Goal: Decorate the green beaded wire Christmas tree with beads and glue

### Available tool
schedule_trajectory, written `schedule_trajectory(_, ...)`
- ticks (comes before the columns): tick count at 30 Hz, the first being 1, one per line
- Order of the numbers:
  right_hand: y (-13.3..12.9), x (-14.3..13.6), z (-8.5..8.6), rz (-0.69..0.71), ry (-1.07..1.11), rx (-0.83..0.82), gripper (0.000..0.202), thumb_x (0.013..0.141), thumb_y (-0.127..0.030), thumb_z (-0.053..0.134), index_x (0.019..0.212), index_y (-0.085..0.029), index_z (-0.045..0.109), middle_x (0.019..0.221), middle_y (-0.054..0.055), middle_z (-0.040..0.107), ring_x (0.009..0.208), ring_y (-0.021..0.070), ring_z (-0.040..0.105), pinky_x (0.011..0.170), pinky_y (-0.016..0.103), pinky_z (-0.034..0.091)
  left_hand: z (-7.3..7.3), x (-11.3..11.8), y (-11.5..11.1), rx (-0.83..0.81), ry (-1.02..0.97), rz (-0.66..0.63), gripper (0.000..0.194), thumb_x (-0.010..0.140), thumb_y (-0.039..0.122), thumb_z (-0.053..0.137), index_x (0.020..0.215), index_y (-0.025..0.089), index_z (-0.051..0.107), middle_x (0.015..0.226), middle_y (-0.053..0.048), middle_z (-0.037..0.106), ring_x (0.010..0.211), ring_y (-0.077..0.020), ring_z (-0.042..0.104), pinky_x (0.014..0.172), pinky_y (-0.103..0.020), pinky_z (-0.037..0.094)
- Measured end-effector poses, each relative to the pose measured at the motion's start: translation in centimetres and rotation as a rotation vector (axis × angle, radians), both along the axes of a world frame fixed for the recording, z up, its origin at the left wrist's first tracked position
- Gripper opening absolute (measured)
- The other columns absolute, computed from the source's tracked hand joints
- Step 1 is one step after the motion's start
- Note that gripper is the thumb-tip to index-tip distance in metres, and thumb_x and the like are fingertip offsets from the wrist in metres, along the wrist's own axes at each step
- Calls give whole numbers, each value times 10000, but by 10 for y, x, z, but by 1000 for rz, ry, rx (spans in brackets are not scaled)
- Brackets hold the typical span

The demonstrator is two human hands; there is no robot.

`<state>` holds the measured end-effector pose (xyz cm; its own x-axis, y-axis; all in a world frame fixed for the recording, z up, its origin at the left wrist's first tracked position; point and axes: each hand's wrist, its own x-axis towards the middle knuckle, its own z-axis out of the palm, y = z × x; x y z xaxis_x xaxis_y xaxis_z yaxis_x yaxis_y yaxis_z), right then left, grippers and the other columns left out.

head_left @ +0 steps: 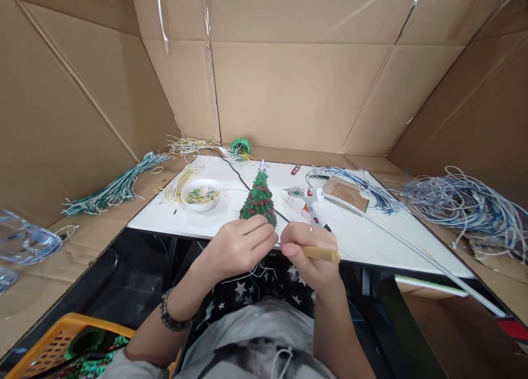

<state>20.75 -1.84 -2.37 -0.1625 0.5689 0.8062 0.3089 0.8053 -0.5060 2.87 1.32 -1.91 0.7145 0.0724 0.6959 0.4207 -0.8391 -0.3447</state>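
Fiddly tool work in hand I'd guess, right grip (308, 264) closed round a tan handle (322, 254), left grip (242, 245) bunched, can't tell on what; tree (258, 197) is right of the bowl (201, 207), next move needs steadiness

"Where does this view look from?"

"From the wearer's head, facing forward and down past the pale grey cloth shirt (247, 332)."

"How near is it?"

"Near: the bare left hand (243, 244) and bare right hand (313, 270) sit low at the centre, the flat white table (355, 241) spreads just beyond, and a tall brown cardboard wall (297, 93) closes the background."
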Motion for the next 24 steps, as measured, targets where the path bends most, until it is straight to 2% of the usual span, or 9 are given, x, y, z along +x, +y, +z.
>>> schedule_trajectory(3, 1, 9, -3, 47, 22, -63, 524, 992, -530, 467, 609, -184, 556, 545, -19, 530, 497, 96, 503, 490, 232, 370, -2, 1, 3, -108, 5, -67, 193, 930, 87, 444, 903, 173, 615, 842, -64, 705, 796, -176, 648, 716, -304, 573)
schedule_trajectory(7, 2, 24, -12, -37, -44, -126, 528, 966, -555, 508, 599, -184, 586, 507, -27, 542, 456, 93, 499, 464, 228, 364, 1, -6, 8, -193, -103, -65, 179, 889, 49, 490, 934, 180, 605, 875, -71, 700, 847, -187, 636, 748, -314, 554)
schedule_trajectory(9, 2, 35, -21, -125, -85, -148, 439, 952, -476, 576, 621, -190, 612, 517, -30, 575, 455, 96, 522, 463, 225, 380, 3, -16, 13, -203, -229, -1, 161, 898, 63, 514, 943, 191, 601, 864, -64, 693, 854, -188, 634, 744, -318, 535)
schedule_trajectory(12, -2, 61, -40, -280, -59, -117, 246, 938, -323, 614, 728, -204, 661, 673, 4, 695, 592, 141, 648, 576, 243, 482, 6, -37, 24, -164, -428, 181, 90, 912, 127, 581, 933, 205, 620, 845, -48, 697, 809, -179, 640, 734, -313, 508)
schedule_trajectory(14, -8, 82, -54, -363, -62, -86, 149, 916, -290, 635, 795, -216, 680, 750, 21, 722, 666, 170, 684, 632, 268, 511, 6, -51, 34, -157, -491, 302, 35, 909, 183, 619, 890, 207, 635, 829, -38, 705, 772, -174, 643, 726, -307, 500)
schedule_trajectory(16, -14, 105, -68, -516, -99, -70, 161, 916, -309, 626, 791, -224, 681, 751, 30, 724, 672, 189, 688, 660, 293, 515, 6, -62, 43, -186, -522, 391, 77, 906, 229, 632, 832, 208, 636, 792, -24, 699, 742, -171, 641, 692, -296, 493)
schedule_trajectory(18, -18, 126, -79, -772, -158, -58, 260, 927, -396, 585, 771, -212, 682, 729, 61, 720, 676, 225, 688, 669, 330, 507, 4, -69, 49, -234, -554, 460, 136, 905, 276, 633, 789, 205, 634, 764, -20, 691, 728, -174, 639, 667, -292, 489)
schedule_trajectory(21, -15, 153, -88, -1151, -339, -197, 387, 925, -512, 519, 809, -201, 717, 730, 114, 714, 676, 284, 667, 625, 375, 470, 1, -67, 52, -392, -473, 506, 209, 943, 314, 555, 822, 193, 674, 809, -46, 716, 775, -193, 657, 683, -306, 502)
schedule_trajectory(24, 0, 169, -91, -1216, -470, -331, 366, 922, -477, 496, 875, -202, 734, 784, 140, 720, 774, 319, 670, 665, 399, 467, -7, -52, 48, -633, -380, 476, 298, 976, 341, 480, 1127, 178, 678, 1055, -102, 745, 957, -235, 684, 811, -371, 536)
